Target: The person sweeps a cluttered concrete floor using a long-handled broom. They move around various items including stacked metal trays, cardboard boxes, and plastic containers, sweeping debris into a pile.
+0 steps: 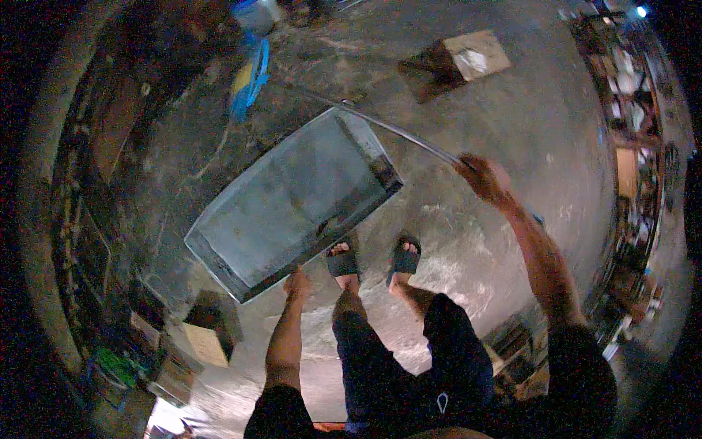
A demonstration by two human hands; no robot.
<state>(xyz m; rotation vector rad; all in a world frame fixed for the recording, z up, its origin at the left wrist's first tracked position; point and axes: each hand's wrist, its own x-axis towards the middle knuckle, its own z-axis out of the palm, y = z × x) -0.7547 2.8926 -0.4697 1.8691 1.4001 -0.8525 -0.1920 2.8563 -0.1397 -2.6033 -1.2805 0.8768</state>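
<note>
Dark cloth shorts (pixel 369 373) sit nearest. Left to right, I see a blue strip (pixel 259 69) beyond my left hand (pixel 297 283), grasping a grey rectangular metal tray (pixel 292 190); black sandals (pixel 344 265) standing between grips; my right hand (pixel 484 179) clenching a silvery rod (pixel 413 136); tan box (pixel 493 50) beyond.

The upper arms are covered by black short sleeves (pixel 581 369), and the left hand (pixel 297 284) and right hand (pixel 482 178) are left bare. Loose dark shorts (pixel 457 344) are worn, marked at the waist by a pale drawstring loop (pixel 442 402). The feet are shod in black, open-toed slide sandals (pixel 342 268), each crossed by a broad band.
</note>
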